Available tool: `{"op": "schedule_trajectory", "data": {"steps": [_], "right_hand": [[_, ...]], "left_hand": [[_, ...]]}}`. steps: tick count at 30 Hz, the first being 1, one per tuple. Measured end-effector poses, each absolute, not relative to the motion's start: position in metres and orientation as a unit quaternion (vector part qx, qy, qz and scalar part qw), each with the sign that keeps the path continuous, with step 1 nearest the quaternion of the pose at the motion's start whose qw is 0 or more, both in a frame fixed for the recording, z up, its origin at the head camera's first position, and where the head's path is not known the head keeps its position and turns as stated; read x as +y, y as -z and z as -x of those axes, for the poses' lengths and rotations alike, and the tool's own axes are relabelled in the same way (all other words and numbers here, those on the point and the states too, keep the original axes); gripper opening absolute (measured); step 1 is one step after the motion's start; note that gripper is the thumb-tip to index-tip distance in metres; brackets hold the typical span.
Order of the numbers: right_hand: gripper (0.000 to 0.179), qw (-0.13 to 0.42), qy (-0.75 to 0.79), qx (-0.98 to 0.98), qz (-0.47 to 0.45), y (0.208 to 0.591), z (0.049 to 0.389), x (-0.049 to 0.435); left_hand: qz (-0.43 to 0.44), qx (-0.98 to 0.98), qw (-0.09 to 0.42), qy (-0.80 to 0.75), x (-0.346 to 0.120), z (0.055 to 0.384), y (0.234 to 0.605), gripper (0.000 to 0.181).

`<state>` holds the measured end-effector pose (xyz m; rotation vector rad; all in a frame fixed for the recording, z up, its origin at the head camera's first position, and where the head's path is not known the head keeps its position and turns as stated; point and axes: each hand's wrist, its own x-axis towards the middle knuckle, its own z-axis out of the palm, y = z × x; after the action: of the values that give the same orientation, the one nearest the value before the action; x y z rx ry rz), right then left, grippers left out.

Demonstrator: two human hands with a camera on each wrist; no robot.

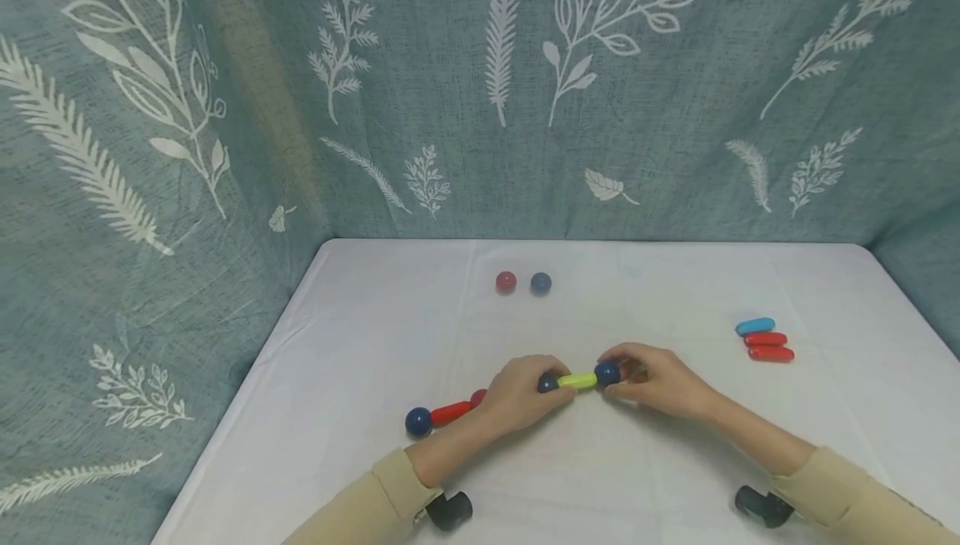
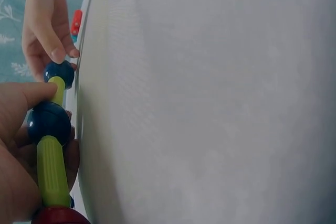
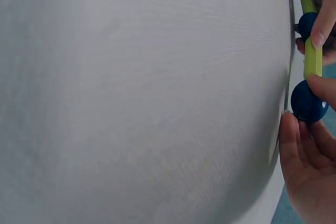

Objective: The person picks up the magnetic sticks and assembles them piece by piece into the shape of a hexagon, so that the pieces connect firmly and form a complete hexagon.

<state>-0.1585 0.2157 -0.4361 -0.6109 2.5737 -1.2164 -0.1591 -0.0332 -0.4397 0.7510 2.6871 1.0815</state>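
A chain of balls and sticks runs across the white table. Its left end is a dark blue ball (image 1: 418, 422), joined to a red stick (image 1: 451, 412) and a red ball (image 1: 478, 397). From there a yellow-green stick (image 2: 52, 171) leads to a middle blue ball (image 2: 50, 123). My left hand (image 1: 521, 395) holds the chain there, its thumb on the second yellow-green stick (image 1: 577, 381) and fingers under the middle ball. My right hand (image 1: 660, 378) pinches the blue ball (image 3: 307, 101) at the right end, which touches that stick.
A loose red ball (image 1: 506, 282) and a blue ball (image 1: 541, 283) lie toward the table's far edge. At the right are a light blue stick (image 1: 755, 326) and two red sticks (image 1: 771, 354). A patterned teal curtain (image 1: 465, 95) hangs behind the table (image 1: 390, 312).
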Motion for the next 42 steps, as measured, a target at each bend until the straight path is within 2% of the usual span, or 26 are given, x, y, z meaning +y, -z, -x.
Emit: {"op": "schedule_trajectory", "data": {"steps": [8,13,22,25,29,38,42], "right_hand": [[0.04,0.115,0.432,0.871,0.203,0.442,0.158,0.214],[0.04,0.119,0.443,0.866,0.201,0.444,0.158,0.214],[0.04,0.127,0.444,0.867,0.185,0.44,0.156,0.219],[0.034,0.094,0.414,0.887,0.182,0.436,0.156,0.23],[0.028,0.014,0.358,0.919,0.161,0.43,0.159,0.257],[0.028,-0.1,0.275,0.951,0.102,0.422,0.172,0.323],[0.031,-0.101,0.26,0.958,0.067,0.426,0.175,0.342]], "left_hand": [[-0.271,0.905,0.057,-0.324,-0.027,0.162,0.439,0.029],[-0.274,0.912,0.08,-0.296,-0.015,0.166,0.435,0.037],[-0.281,0.907,0.094,-0.299,-0.003,0.169,0.436,0.027],[-0.281,0.905,0.097,-0.304,-0.003,0.17,0.437,0.027],[-0.279,0.904,0.101,-0.307,-0.002,0.17,0.438,0.027],[-0.271,0.903,0.101,-0.317,-0.003,0.169,0.44,0.026],[-0.275,0.901,0.101,-0.32,-0.003,0.169,0.44,0.027]]}}
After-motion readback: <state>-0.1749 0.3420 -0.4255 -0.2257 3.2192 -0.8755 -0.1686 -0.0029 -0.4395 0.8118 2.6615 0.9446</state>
